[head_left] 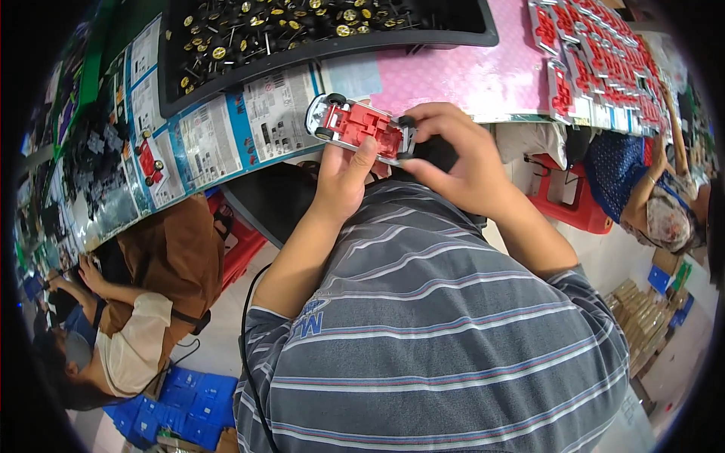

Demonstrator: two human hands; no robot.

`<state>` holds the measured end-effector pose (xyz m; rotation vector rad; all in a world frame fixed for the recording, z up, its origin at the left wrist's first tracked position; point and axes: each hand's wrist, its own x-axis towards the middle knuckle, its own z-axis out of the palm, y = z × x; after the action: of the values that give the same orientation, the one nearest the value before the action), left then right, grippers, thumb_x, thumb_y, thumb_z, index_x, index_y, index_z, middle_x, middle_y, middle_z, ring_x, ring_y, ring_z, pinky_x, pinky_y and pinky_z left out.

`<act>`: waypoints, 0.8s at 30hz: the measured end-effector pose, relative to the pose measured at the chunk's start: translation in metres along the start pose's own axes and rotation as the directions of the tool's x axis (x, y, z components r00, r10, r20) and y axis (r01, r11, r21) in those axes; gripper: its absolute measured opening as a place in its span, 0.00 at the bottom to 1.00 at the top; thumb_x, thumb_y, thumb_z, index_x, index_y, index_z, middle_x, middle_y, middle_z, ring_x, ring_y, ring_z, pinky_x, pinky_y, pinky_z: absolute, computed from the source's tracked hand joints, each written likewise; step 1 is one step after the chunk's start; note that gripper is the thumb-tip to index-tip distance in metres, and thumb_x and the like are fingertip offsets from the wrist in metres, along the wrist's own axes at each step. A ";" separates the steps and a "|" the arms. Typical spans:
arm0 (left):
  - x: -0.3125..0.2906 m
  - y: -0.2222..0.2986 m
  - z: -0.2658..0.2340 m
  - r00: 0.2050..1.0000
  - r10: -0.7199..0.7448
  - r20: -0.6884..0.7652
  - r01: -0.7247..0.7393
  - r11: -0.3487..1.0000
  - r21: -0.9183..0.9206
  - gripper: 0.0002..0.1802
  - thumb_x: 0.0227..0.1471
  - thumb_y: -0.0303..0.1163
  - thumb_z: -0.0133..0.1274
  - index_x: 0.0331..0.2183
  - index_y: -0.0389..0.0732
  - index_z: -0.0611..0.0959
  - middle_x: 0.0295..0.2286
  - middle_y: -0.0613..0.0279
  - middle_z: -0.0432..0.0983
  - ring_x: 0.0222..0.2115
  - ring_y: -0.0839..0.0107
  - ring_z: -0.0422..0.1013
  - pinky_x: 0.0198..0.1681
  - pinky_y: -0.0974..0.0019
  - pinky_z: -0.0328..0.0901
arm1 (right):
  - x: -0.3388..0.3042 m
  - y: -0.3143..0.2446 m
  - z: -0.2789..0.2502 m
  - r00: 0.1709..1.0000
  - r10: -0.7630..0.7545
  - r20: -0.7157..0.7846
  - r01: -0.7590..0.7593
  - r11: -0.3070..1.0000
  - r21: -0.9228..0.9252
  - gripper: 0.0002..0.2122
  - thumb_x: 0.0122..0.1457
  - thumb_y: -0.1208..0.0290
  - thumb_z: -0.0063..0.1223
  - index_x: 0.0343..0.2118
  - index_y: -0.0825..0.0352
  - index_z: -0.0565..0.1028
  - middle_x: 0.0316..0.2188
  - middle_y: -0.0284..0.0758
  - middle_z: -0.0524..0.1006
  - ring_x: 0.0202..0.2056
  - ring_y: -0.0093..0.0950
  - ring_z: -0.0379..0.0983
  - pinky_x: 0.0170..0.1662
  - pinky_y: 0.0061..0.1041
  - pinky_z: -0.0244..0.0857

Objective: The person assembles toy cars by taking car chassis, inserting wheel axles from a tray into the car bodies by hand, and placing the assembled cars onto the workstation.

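The left hand (343, 177) holds a toy car (365, 130) upside down, just off the near edge of the surface (468, 79). Its thumb presses on the red bottom, and its other fingers are mostly hidden under the car. The right hand (472, 162) is at the car's right end. Its pointing finger and thumb are spread a bit wide, with the end of the car between them. They seem to pinch it, one at the far side and one at the near side.

I think the step in hand is putting on the wheels, or checking that they sit well. The next move seems to call for a firm push at the right end, while the left hand keeps the car flat and steady.

The car has a red, bumpy bottom with a shiny silver edge around it. Two fat black wheels (330, 116) show at its left end. At the right end I see a dark wheel by the pointing finger, but the near side is too dark to tell.

Past the car, on the far side, is a big black tray (462, 36) full of wheels with yellow middles. Far to the right are rows of red and silver car parts (593, 53).
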<state>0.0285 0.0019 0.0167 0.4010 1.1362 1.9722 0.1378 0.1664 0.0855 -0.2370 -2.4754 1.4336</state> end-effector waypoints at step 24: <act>-0.015 0.088 -0.107 0.862 0.305 -0.404 -0.225 0.946 0.234 0.20 0.68 0.34 0.42 0.56 0.35 0.65 0.50 0.51 0.71 0.50 0.62 0.71 0.54 0.54 0.67 | -0.024 0.077 -0.097 0.870 0.259 -0.420 -0.366 0.909 -0.199 0.09 0.60 0.72 0.60 0.40 0.70 0.77 0.37 0.34 0.79 0.38 0.23 0.76 0.40 0.23 0.70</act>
<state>-0.0707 -0.0945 0.0330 0.2176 1.6255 2.2812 0.1910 0.2781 0.0611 -0.9293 -2.3593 1.0099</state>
